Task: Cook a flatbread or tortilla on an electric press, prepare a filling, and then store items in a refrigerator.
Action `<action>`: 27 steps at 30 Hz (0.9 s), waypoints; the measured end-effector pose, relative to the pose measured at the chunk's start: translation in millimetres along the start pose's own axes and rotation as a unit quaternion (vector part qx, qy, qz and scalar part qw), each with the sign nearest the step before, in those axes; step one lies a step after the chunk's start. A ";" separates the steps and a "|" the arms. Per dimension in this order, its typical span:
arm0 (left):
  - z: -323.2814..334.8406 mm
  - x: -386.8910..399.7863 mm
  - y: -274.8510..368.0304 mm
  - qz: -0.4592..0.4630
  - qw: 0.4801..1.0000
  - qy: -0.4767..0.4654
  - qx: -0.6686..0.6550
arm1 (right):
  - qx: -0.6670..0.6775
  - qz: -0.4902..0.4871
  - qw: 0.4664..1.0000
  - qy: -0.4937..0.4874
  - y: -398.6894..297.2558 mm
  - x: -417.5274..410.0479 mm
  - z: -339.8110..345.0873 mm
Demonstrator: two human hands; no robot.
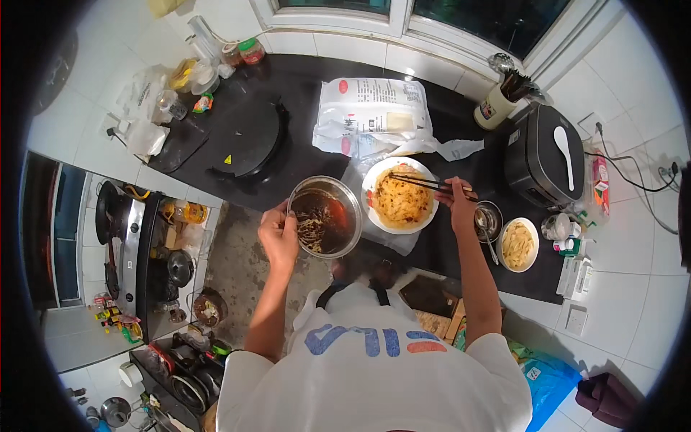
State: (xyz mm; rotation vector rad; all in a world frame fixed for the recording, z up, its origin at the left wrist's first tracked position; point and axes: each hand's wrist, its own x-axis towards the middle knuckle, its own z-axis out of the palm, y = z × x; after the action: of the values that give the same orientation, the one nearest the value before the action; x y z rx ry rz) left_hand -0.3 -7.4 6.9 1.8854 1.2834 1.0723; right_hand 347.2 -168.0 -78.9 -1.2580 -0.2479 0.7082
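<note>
My left hand (279, 233) grips the rim of a round metal bowl (353, 236), which I hold out at the counter's front edge. Inside it lies a dark reddish-brown sauce (330, 211) with pale strands on one side. A pair of dark chopsticks (426, 182) is in my right hand (459, 202). Their tips touch a heap of yellowish, sauce-flecked food (402, 202) on a white plate (382, 225). Right of that hand stand a small metal bowl with a spoon (488, 220) and a white bowl (534, 237) of pale, cut pieces of food.
A white printed plastic package (375, 110) lies behind the plate. To the right are a dark rice cooker (540, 156) with a white paddle (563, 151) on its lid and a utensil holder (494, 108). A round black appliance (243, 137) sits at the left; a stove (127, 237) is beyond it.
</note>
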 end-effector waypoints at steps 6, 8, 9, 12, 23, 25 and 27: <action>-3.4 0.9 2.1 -0.008 1.000 -0.003 0.004 | -0.003 -0.034 0.999 0.023 -5.2 5.0 -6.4; -2.2 1.0 1.7 -0.024 1.000 -0.008 0.008 | -0.005 -0.016 1.000 0.018 -5.4 1.6 -3.7; -0.8 1.2 0.8 -0.008 1.000 -0.006 0.003 | -0.005 0.002 1.000 0.012 -6.1 0.3 -2.9; 0.7 2.2 1.7 0.008 1.000 -0.007 -0.004 | 0.008 -0.026 1.000 0.003 -0.2 2.9 -7.1; 2.2 4.3 0.9 0.003 1.000 -0.013 -0.008 | -0.005 -0.041 0.997 0.064 -7.2 -10.0 -25.0; 1.8 3.7 -3.5 0.017 1.000 -0.010 -0.003 | -0.013 -0.037 0.996 0.081 -12.6 -11.8 -30.4; 2.9 3.7 -2.9 0.012 1.000 -0.009 -0.010 | -0.030 -0.048 0.996 0.075 -20.2 -17.0 -35.4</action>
State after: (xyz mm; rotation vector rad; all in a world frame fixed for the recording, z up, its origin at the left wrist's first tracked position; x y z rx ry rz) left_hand 1.7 -3.1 4.1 1.8965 1.2392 1.0752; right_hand 360.4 -208.6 -67.8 -1.3400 -0.2051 0.5243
